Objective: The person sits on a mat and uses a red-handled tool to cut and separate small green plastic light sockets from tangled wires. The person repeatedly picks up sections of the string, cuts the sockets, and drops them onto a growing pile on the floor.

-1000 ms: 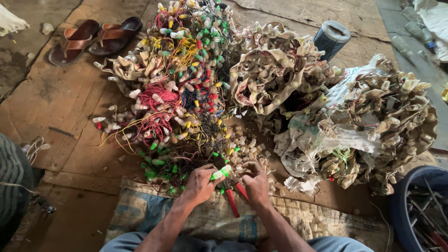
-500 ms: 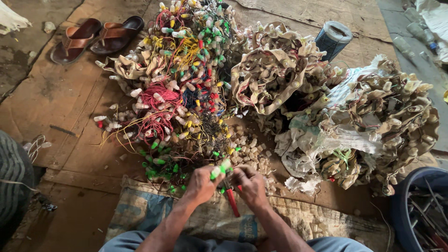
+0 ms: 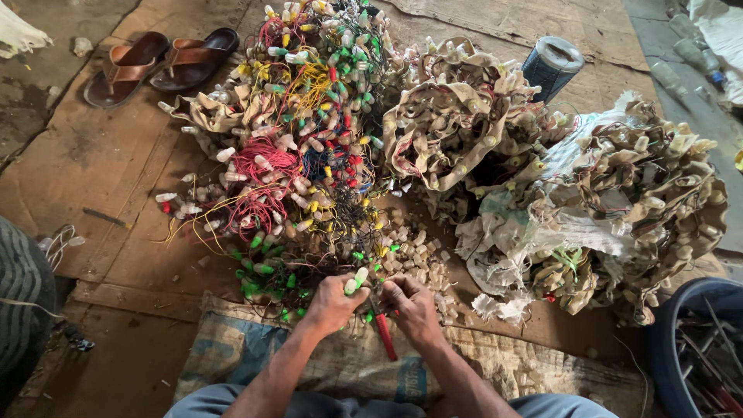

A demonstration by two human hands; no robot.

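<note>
— Starting at the left, what do we have? The pair of brown leather sandals [image 3: 159,63] lies well clear on the worn brown floor [image 3: 93,166], and the tangle of red, yellow and green wires with small bulb sockets [image 3: 306,155] spreads in front of us.

— And our left hand [image 3: 333,302] is at its near edge, fingers [image 3: 348,285] curled tight around a pale green-tipped socket [image 3: 357,279].

— The risk we see: the wires are so knotted that a pull could drag the whole heap, or a blade could nick a finger, since both hands sit almost touching.

— Our right hand [image 3: 414,308] has its fingers closed on the red-handled cutting tool [image 3: 385,334], handles pointing back at us over the woven sack [image 3: 232,356].

— Further right, beige socket bundles [image 3: 457,124] and the blue plastic tub [image 3: 685,340] sit untouched.
</note>
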